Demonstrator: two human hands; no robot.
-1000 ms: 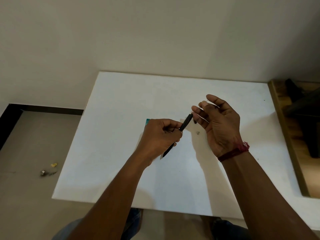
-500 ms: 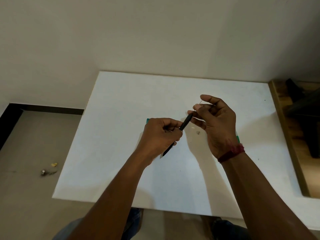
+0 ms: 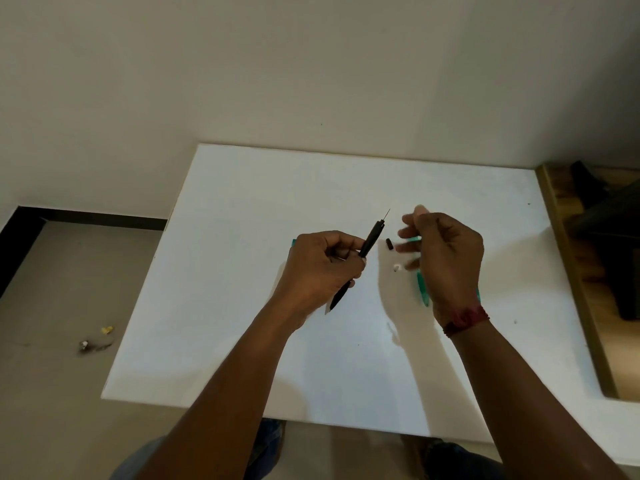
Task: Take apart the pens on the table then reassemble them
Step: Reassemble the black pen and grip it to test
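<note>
My left hand point(image 3: 322, 268) grips a black pen barrel point(image 3: 370, 242) above the white table point(image 3: 242, 306), slanted up to the right, with a thin refill tip point(image 3: 387, 214) sticking out of its upper end. My right hand point(image 3: 446, 251) hovers just right of it, fingers spread and blurred, holding nothing that I can see. A small black pen piece point(image 3: 390, 244) lies on the table between my hands. Below it sits a tiny white part point(image 3: 397, 268). A teal pen point(image 3: 422, 289) lies partly under my right hand, and a teal end point(image 3: 294, 242) shows behind my left hand.
A wall runs along the table's far edge. A wooden ledge point(image 3: 568, 271) with a dark object point(image 3: 609, 216) borders the table on the right. Small bits of litter point(image 3: 93, 341) lie on the floor to the left.
My right hand has come off the pen's upper end and moved right, its fingers now apart. The refill tip now shows bare, and the black piece lies on the table.
</note>
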